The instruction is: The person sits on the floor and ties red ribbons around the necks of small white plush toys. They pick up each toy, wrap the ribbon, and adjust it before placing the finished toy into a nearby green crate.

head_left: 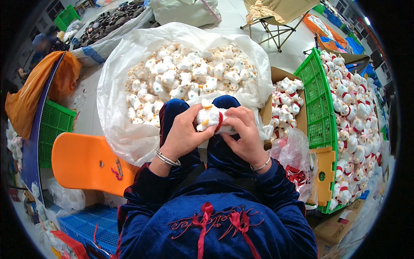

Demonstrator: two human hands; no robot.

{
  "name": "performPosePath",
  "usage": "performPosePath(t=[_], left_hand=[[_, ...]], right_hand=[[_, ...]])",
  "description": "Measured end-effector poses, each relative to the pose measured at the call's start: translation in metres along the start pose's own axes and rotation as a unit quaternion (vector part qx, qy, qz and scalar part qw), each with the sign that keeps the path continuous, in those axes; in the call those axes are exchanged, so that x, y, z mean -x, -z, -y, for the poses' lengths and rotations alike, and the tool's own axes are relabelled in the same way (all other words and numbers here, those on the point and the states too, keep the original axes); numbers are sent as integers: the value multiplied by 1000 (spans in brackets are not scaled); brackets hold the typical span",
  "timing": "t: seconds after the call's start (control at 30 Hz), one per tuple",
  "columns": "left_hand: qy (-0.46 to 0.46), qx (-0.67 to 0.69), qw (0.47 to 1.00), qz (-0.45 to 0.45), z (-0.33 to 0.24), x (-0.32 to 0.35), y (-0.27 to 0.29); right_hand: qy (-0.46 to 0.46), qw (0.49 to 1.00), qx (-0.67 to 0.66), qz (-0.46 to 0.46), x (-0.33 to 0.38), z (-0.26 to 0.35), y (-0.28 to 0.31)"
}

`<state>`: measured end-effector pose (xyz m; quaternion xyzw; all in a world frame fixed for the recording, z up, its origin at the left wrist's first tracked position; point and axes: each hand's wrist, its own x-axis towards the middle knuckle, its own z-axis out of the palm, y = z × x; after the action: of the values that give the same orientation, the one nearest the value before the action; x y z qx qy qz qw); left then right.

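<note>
A small white plush duck (208, 116) with yellow-orange feet and a red ribbon round it is held over my knees. My left hand (186, 131) grips it from the left, fingers curled behind it and thumb along its lower side. On the other side my right hand (245, 134) has its fingers at the red ribbon and the toy's white end. Just beyond my knees lies a big clear plastic bag (116, 99), opened wide, full of similar white plush toys (185, 71) that show no red ribbon.
At right, a cardboard box (301, 118) and a green crate (317, 101) hold plush toys with red ribbons. A clear bag of red ribbons (296, 175) sits by my right elbow. An orange chair (82, 162) stands at left, near a blue crate (92, 220). A folding chair (276, 21) is farther off.
</note>
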<state>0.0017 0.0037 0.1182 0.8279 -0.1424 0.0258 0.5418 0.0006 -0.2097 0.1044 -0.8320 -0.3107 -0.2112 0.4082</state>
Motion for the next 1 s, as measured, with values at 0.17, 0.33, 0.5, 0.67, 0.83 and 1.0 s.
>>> performPosePath(t=[0.17, 0.33, 0.5, 0.67, 0.83, 1.0], left_hand=[[-55, -25, 997, -43, 17, 1, -19], [-94, -29, 993, -68, 20, 4, -28], [-92, -8, 994, -51, 18, 8, -30], [-65, 29, 996, -48, 16, 8, -32], [-128, -6, 991, -45, 20, 12, -37], [-111, 24, 993, -39, 20, 16, -42]], right_hand=[[-116, 993, -5, 15, 2, -3, 0], [-156, 988, -8, -4, -1, -2, -6], [-168, 986, -18, -4, -3, -2, -3], [-133, 991, 3, 2, -4, -3, -1], [-168, 985, 18, 40, 3, -12, -1], [-174, 984, 6, 44, 3, -10, 0]])
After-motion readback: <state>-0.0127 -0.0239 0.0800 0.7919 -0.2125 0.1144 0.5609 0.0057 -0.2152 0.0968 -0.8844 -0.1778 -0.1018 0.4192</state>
